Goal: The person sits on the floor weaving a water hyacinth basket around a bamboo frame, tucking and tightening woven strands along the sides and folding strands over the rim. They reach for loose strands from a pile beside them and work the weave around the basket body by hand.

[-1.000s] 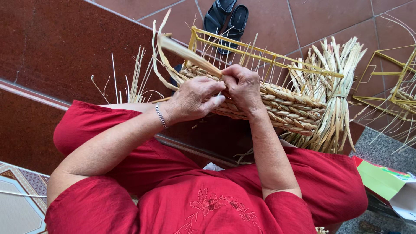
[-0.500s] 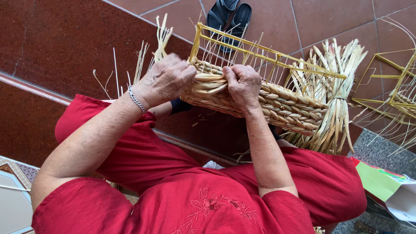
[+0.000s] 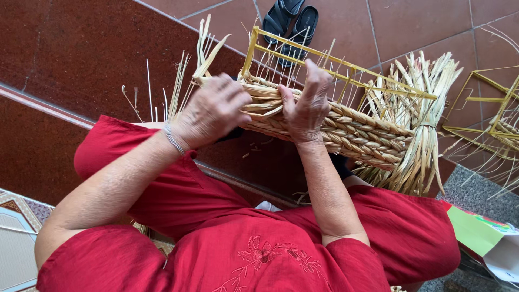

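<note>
Red clothing (image 3: 227, 238) with embroidered flowers, tan woven basket (image 3: 351, 132) on a yellow frame (image 3: 335, 57), black sandals (image 3: 292, 21).

Left hand (image 3: 213, 111) is curled over the near-left end of the half-woven basket (image 3: 346, 130), fingers pressing the straw strands (image 3: 208, 51) that stick up there. Right hand (image 3: 308, 103) clamps over the woven rim just beside it, thumb on the braid. A yellow wire frame (image 3: 303, 51) rises bare above the weaving. A bundle of dried straw (image 3: 424, 124) leans at the basket's right end. Far off on the red tiled floor (image 3: 81, 48) lie black sandals (image 3: 292, 21); a second yellow frame (image 3: 494, 108) sits at the right edge.
</note>
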`<state>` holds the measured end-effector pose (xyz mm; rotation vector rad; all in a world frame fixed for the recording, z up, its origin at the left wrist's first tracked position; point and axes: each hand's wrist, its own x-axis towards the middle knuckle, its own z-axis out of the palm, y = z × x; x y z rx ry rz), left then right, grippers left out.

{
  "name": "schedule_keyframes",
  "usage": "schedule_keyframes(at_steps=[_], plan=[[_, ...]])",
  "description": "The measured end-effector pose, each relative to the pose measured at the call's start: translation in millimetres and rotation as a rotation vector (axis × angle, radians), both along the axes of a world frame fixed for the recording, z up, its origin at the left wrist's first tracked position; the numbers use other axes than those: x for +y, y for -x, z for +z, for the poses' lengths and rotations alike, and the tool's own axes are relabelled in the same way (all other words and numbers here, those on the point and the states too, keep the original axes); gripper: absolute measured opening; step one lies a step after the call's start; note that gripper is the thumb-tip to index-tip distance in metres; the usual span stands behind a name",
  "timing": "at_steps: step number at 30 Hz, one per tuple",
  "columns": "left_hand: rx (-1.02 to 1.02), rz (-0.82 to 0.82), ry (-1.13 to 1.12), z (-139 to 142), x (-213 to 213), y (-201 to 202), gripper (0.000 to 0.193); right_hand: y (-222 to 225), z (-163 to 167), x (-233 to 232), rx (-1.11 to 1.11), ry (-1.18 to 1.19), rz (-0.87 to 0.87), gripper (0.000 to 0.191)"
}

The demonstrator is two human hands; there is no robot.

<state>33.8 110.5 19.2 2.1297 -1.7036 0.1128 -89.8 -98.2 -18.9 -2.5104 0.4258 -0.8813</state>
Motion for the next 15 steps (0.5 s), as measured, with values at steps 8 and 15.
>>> schedule_keyframes(at_steps=[8, 15], plan=[[0.306, 0.052, -0.223, -11.0, -15.4, 4.0, 0.012, 8.5, 25.6, -22.7, 0.234, -0.435, 0.386, 0.024], [0.140, 0.154, -0.268, 19.4, -34.6, -23.3, 0.023, 10.7, 51.2, -24.3, 0.358, -0.300, 0.471, 0.034]])
